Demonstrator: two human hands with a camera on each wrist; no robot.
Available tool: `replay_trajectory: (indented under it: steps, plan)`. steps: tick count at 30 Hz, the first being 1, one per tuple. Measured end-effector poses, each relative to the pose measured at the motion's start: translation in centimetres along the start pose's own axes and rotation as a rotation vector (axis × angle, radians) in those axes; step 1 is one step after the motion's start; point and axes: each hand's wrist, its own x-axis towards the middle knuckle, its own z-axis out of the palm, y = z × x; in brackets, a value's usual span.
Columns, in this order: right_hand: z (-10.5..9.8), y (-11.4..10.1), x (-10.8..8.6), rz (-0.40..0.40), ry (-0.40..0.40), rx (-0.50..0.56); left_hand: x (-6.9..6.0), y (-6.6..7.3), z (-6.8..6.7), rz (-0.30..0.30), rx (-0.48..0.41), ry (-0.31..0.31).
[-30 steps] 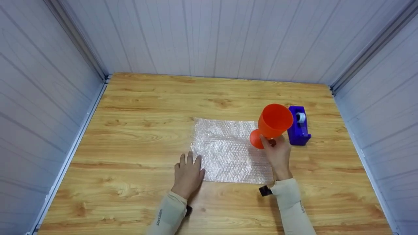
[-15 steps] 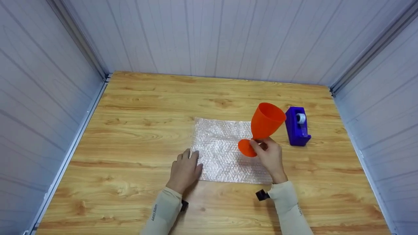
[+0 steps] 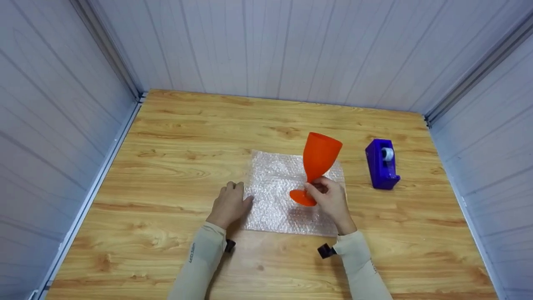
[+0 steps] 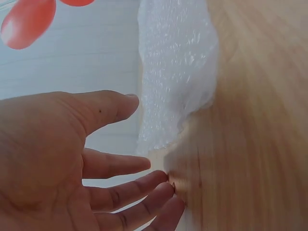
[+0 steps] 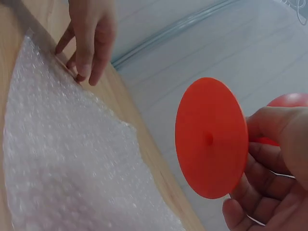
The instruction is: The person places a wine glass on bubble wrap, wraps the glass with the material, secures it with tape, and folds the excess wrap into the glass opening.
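An orange plastic goblet (image 3: 320, 155) is held by the stem in my right hand (image 3: 332, 201), between thumb and fingers, above the bubble wrap. It tilts with its mouth up and to the right; its round foot (image 5: 210, 139) faces the right wrist camera. Below it, a sheet of bubble wrap (image 3: 272, 208) lies flat on the table. At the sheet's left edge is my left hand (image 3: 228, 205), its fingers loosely bent with nothing between them. In the left wrist view, the left thumb and fingers (image 4: 125, 195) are spread apart near the sheet's edge (image 4: 168, 96).
A blue tape dispenser (image 3: 381, 164) with a clear roll stands on the wooden table (image 3: 175, 141), right of the bubble wrap. Pale panelled walls (image 3: 266, 46) enclose the table at the back and both sides.
My right hand has carried the goblet left, away from the tape dispenser and over the bubble wrap, turning it more upright. My left hand has shifted slightly left along the sheet's edge.
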Motion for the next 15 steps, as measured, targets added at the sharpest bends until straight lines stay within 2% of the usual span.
replay_trajectory:
  steps: [5,10,15]
  plan:
    - [1.4,1.1,0.4,0.094,-0.111,0.044,0.5,-0.1,0.0,0.007,-0.048,0.016]
    - [3.4,3.5,1.0,0.102,-0.175,0.091,1.0,-0.3,0.0,-0.002,-0.100,0.026]
    - [5.3,4.2,1.3,0.132,-0.222,0.120,1.3,-0.6,0.0,0.004,-0.134,0.032]
